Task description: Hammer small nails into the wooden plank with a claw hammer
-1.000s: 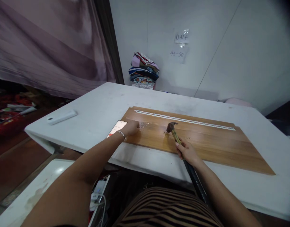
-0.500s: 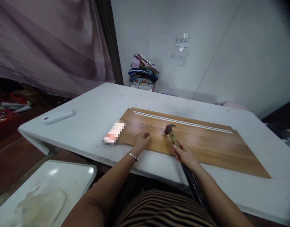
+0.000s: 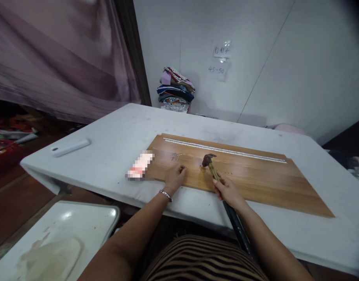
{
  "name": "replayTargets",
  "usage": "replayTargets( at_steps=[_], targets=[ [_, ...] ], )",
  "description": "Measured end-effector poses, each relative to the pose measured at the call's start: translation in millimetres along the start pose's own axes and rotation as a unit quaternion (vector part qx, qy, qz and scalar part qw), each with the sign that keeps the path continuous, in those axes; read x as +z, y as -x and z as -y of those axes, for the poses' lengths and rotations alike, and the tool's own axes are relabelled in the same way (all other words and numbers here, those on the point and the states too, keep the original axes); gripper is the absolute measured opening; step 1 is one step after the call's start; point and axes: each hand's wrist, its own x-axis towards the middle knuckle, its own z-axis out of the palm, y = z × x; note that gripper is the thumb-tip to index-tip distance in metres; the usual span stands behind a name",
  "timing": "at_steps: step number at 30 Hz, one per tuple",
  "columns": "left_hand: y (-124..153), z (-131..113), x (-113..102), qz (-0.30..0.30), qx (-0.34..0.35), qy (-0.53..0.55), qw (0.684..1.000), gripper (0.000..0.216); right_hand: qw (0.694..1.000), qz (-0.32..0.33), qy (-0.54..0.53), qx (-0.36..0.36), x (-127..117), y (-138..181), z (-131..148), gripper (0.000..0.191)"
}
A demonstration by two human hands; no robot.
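Observation:
My right hand [image 3: 226, 188] is wrapped round the handle of a claw hammer [image 3: 213, 170], partway up toward the head. The rusty head is low over a brown wooden board [image 3: 261, 183], at or just above its surface; I cannot tell if it touches. My left hand [image 3: 175, 176] rests at the board's near edge, left of the hammer, with fingers curled together. Whatever they may hold is too small to make out. Just beyond it lie several loose nails [image 3: 177, 157]. Right of the hammer head, a short row of small dark dots [image 3: 227, 173] marks the board.
The board lies on a white-covered table [image 3: 115, 136]. Two white measuring strips [image 3: 226, 150] run along its far side. A blurred-out phone-like object [image 3: 140, 164] touches its left end. A white handle-shaped object [image 3: 70, 147] lies farther left. A white stool-like surface [image 3: 88, 218] stands at lower left.
The view has shifted slightly. My left hand remains curled in nearly the same place, and the hammer in my right hand has hardly moved over the board.

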Motion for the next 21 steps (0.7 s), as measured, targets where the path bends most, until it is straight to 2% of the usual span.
replayTargets(
  at_steps=[21],
  targets=[
    [0.6,-7.3,-4.7,0.018,-0.002,-0.022,1.0,0.016,1.0,0.002,-0.001,0.002,0.1,1.5,4.2,0.074]
  ],
)
